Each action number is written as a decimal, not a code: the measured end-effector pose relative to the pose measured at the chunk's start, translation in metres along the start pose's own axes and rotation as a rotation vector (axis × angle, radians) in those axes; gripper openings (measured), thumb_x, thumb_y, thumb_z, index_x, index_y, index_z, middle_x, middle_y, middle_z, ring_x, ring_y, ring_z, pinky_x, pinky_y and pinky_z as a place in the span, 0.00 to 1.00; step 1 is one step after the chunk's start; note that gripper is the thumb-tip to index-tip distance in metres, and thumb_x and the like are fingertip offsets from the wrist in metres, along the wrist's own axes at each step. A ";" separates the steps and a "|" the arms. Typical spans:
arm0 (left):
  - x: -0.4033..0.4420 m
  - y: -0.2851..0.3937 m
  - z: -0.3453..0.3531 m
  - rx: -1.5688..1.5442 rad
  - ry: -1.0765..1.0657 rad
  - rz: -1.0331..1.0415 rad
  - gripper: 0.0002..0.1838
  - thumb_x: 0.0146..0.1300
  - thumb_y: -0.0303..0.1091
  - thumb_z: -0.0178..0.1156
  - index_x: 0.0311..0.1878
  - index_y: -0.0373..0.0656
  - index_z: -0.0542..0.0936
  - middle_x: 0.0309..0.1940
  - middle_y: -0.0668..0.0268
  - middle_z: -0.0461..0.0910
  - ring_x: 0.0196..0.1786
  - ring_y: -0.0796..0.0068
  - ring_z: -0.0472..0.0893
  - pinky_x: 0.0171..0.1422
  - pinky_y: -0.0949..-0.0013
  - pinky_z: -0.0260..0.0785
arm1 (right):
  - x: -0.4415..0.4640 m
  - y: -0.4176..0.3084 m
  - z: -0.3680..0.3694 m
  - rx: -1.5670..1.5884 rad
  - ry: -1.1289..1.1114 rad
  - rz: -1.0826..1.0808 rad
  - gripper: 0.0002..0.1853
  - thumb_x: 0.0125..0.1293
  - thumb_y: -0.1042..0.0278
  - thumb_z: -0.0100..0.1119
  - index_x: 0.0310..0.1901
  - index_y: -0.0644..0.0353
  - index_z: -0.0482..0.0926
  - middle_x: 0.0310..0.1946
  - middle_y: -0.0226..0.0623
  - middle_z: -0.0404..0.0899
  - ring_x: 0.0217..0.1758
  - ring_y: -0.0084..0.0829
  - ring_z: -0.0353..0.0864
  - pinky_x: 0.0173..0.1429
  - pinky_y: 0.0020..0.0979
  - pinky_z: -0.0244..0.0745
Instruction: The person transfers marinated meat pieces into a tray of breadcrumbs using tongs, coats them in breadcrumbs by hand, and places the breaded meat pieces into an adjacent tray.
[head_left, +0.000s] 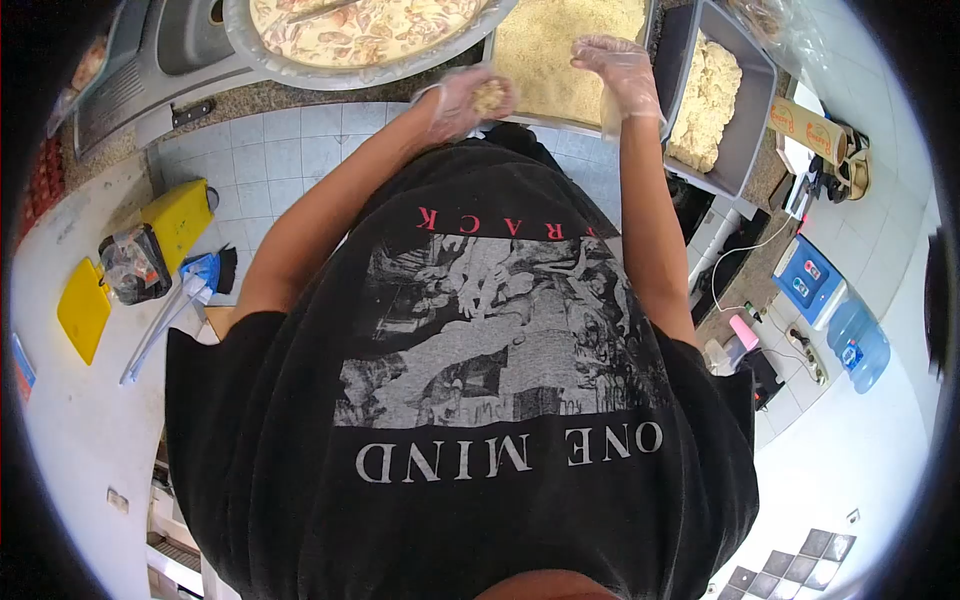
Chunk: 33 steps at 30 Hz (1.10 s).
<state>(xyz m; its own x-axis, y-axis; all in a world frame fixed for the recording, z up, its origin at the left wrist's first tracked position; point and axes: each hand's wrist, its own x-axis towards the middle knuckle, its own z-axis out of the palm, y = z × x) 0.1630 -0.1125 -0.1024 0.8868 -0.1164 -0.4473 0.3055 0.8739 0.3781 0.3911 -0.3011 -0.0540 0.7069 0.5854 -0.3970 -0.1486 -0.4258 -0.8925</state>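
Observation:
My left hand [468,104], in a clear plastic glove, has its fingers curled round a crumb-coated piece [490,96] between the round basin and the tray. My right hand [622,76], gloved too, is over the right side of a tray of pale yellow crumbs [555,60], its fingers bent together; whether anything is between them is too small to tell. The round basin [360,76] at the top left holds pieces in a creamy liquid [365,30]. On the right stands a grey bin [754,110] with a heap of crumb-coated pieces [707,105].
A metal sink [193,40] lies left of the basin. A knife [193,113] rests near the counter's front edge. A cardboard box [808,130] and clear plastic [775,30] are beyond the bin. Yellow dustpans [180,215] stand at the left.

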 end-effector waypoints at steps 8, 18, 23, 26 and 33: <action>0.064 -0.009 0.088 -0.229 0.188 -0.030 0.15 0.84 0.35 0.50 0.60 0.33 0.77 0.60 0.54 0.78 0.61 0.62 0.83 0.67 0.54 0.82 | -0.060 -0.073 0.030 -0.599 -0.164 -0.043 0.14 0.71 0.67 0.66 0.51 0.68 0.89 0.40 0.45 0.91 0.37 0.30 0.93 0.50 0.33 0.82; 0.072 -0.008 0.145 -0.227 0.138 0.099 0.17 0.83 0.33 0.52 0.64 0.27 0.73 0.62 0.46 0.77 0.62 0.56 0.83 0.70 0.53 0.83 | -0.075 -0.068 -0.007 -0.201 0.141 -0.237 0.13 0.67 0.73 0.65 0.51 0.63 0.91 0.38 0.46 0.92 0.41 0.29 0.91 0.49 0.28 0.83; 0.068 -0.026 0.105 -0.473 -0.032 0.087 0.14 0.79 0.33 0.58 0.55 0.30 0.78 0.54 0.50 0.82 0.57 0.57 0.84 0.67 0.56 0.83 | -0.097 -0.080 -0.012 0.029 0.204 -0.345 0.15 0.72 0.72 0.63 0.55 0.70 0.89 0.47 0.41 0.92 0.48 0.30 0.90 0.57 0.30 0.82; 0.013 -0.027 0.090 -0.687 -0.156 0.063 0.11 0.77 0.33 0.59 0.48 0.32 0.81 0.46 0.55 0.83 0.54 0.61 0.84 0.66 0.60 0.81 | -0.109 -0.079 -0.011 0.000 0.151 -0.321 0.17 0.73 0.69 0.63 0.57 0.70 0.88 0.57 0.48 0.89 0.51 0.35 0.90 0.58 0.32 0.84; -0.136 -0.044 -0.059 -0.809 -0.105 0.453 0.14 0.80 0.37 0.58 0.54 0.34 0.79 0.50 0.53 0.84 0.54 0.58 0.85 0.62 0.58 0.83 | -0.094 -0.014 -0.016 -0.005 -0.028 -0.004 0.36 0.76 0.60 0.65 0.75 0.75 0.67 0.70 0.56 0.77 0.66 0.49 0.84 0.64 0.43 0.84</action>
